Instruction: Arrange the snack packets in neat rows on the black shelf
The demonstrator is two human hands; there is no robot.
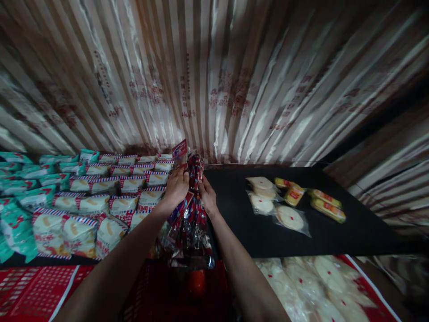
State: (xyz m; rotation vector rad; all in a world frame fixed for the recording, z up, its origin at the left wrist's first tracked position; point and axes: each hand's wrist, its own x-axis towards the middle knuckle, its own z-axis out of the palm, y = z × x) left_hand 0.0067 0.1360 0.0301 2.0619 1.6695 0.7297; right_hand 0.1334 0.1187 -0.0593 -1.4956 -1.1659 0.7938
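Both my hands grip a tall bundle of shiny red and clear plastic packets (pixel 191 210) that stands upright over the black shelf edge. My left hand (pixel 176 185) closes on its upper left side. My right hand (pixel 208 194) pinches the right side at about the same height. To the left of the bundle, rows of red, white and blue striped snack packs (pixel 100 197) fill the shelf.
Teal packs (pixel 23 188) lie at the far left. On the black shelf (pixel 335 237) to the right lie round white cakes in clear wrap (pixel 284 214) and yellow bars (pixel 326 205). A red crate (pixel 161 290) sits below; more white cakes (pixel 318 286) at lower right. Corrugated sheeting (pixel 214 80) stands behind.
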